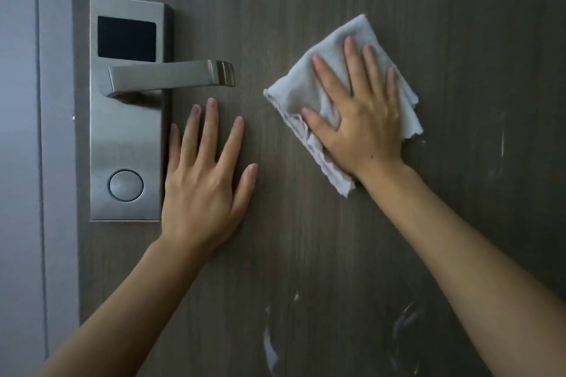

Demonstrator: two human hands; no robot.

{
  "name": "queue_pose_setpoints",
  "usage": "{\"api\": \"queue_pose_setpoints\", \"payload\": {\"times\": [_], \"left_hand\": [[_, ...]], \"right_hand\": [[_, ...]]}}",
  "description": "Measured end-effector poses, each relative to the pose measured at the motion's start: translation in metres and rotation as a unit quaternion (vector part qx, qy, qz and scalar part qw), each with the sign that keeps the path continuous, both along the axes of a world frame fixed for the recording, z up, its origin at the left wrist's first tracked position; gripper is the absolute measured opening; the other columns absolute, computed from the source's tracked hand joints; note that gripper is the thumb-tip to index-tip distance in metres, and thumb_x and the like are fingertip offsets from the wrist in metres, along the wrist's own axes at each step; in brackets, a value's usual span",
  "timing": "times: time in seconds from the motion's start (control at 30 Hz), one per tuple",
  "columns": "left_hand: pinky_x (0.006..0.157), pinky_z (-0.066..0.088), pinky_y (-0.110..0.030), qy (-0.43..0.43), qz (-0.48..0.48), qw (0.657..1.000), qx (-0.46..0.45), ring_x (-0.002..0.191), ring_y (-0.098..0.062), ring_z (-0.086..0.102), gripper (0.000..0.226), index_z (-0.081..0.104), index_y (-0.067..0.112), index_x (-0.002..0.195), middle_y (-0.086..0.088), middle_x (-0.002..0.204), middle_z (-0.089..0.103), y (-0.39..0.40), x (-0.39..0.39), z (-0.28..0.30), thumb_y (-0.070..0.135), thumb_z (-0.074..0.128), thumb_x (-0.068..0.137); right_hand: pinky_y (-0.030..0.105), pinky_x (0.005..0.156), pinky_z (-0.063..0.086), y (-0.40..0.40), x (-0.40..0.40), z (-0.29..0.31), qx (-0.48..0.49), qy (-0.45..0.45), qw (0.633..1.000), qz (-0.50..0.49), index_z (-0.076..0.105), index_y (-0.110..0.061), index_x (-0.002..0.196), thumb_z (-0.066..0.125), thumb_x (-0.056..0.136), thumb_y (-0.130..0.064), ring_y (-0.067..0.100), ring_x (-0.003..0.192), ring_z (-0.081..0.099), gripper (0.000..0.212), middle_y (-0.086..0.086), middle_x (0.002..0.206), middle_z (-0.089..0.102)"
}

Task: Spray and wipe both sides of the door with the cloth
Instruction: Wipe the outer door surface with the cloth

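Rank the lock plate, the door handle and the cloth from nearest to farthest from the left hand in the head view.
From the left hand:
1. Lock plate, touching its little-finger side.
2. Door handle, just above the fingertips.
3. Cloth, to the right, under the right hand.

Head view. My right hand (pixel 361 125) presses a folded pale grey cloth (pixel 309 86) flat against the dark brown wood-grain door (pixel 306 239), fingers straight and spread. My left hand (pixel 205 184) lies flat on the door just beside the brushed-steel lock plate (pixel 122 131), below its horizontal metal lever handle (pixel 171 75). The plate bears a black rectangular reader panel (pixel 126 37) and a round button (pixel 126 185). Wet streaks (pixel 269 343) show low on the door.
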State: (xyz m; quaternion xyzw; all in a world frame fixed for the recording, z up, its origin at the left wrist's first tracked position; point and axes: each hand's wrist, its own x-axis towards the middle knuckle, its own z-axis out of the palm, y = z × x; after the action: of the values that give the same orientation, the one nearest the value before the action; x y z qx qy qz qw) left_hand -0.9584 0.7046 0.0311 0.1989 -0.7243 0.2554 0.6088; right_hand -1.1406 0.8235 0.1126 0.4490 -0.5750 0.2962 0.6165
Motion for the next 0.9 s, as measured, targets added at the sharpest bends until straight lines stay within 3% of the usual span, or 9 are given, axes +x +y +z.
{"api": "queue_pose_setpoints", "payload": {"times": [0.2, 0.4, 0.57, 0.63, 0.7, 0.8, 0.9], "left_hand": [[0.119, 0.009, -0.049, 0.017, 0.0, 1.0, -0.019, 0.146, -0.038, 0.017, 0.058, 0.036, 0.01, 0.148, -0.021, 0.158, 0.021, -0.002, -0.002, -0.001, 0.038, 0.041, 0.097], [0.119, 0.004, -0.046, 0.023, 0.008, 0.999, -0.032, 0.146, -0.038, 0.016, 0.059, 0.035, 0.01, 0.149, -0.021, 0.158, 0.019, -0.005, -0.002, -0.001, 0.04, 0.042, 0.098], [0.119, 0.006, -0.047, 0.03, 0.003, 0.999, -0.039, 0.146, -0.039, 0.018, 0.058, 0.036, 0.009, 0.148, -0.022, 0.157, 0.021, -0.005, -0.003, -0.002, 0.039, 0.043, 0.099], [0.119, 0.007, -0.048, 0.035, 0.006, 0.998, -0.043, 0.145, -0.04, 0.019, 0.056, 0.038, 0.009, 0.147, -0.023, 0.157, 0.022, -0.005, -0.003, -0.001, 0.038, 0.043, 0.099], [0.119, 0.008, -0.048, 0.037, 0.008, 0.998, -0.043, 0.145, -0.04, 0.02, 0.056, 0.039, 0.008, 0.146, -0.023, 0.156, 0.023, -0.005, -0.004, -0.002, 0.038, 0.044, 0.098], [0.119, 0.007, -0.047, 0.036, 0.007, 0.998, -0.047, 0.145, -0.04, 0.02, 0.057, 0.038, 0.009, 0.147, -0.023, 0.156, 0.023, -0.005, -0.004, -0.002, 0.038, 0.043, 0.098], [0.119, 0.008, -0.047, 0.039, 0.005, 0.998, -0.053, 0.145, -0.039, 0.02, 0.056, 0.038, 0.009, 0.147, -0.023, 0.156, 0.023, -0.006, -0.004, -0.002, 0.038, 0.042, 0.099]], "right_hand": [[0.058, 0.118, 0.014, -0.01, 0.008, -0.033, -0.058, -0.037, 0.998, 0.013, 0.04, -0.027, 0.149, 0.041, 0.093, -0.059, 0.036, 0.148, 0.021, 0.065, 0.015, 0.159, 0.027], [0.057, 0.12, 0.01, -0.004, 0.014, -0.12, 0.004, -0.025, 1.0, 0.009, 0.025, -0.03, 0.152, 0.032, 0.098, -0.06, 0.034, 0.15, 0.014, 0.062, 0.014, 0.161, 0.019], [0.055, 0.12, 0.011, 0.005, 0.006, -0.2, 0.114, 0.079, 0.99, -0.023, 0.028, -0.034, 0.151, 0.034, 0.096, -0.065, 0.03, 0.15, 0.015, 0.064, 0.008, 0.161, 0.018], [0.053, 0.12, 0.013, 0.012, -0.005, -0.194, 0.151, 0.16, 0.975, -0.032, 0.032, -0.037, 0.149, 0.037, 0.094, -0.068, 0.027, 0.149, 0.019, 0.064, 0.006, 0.16, 0.022], [0.052, 0.119, 0.011, 0.018, -0.016, -0.164, 0.158, 0.175, 0.971, -0.033, 0.03, -0.038, 0.149, 0.036, 0.093, -0.069, 0.027, 0.149, 0.02, 0.064, 0.005, 0.159, 0.023], [0.057, 0.118, 0.014, 0.015, -0.015, -0.117, 0.05, 0.058, 0.997, -0.006, 0.03, -0.031, 0.15, 0.034, 0.096, -0.065, 0.033, 0.147, 0.022, 0.064, 0.013, 0.158, 0.028], [0.056, 0.119, 0.015, 0.004, -0.003, -0.11, -0.029, -0.02, 0.999, 0.01, 0.036, -0.029, 0.148, 0.042, 0.095, -0.062, 0.035, 0.147, 0.023, 0.062, 0.015, 0.157, 0.03]]}}
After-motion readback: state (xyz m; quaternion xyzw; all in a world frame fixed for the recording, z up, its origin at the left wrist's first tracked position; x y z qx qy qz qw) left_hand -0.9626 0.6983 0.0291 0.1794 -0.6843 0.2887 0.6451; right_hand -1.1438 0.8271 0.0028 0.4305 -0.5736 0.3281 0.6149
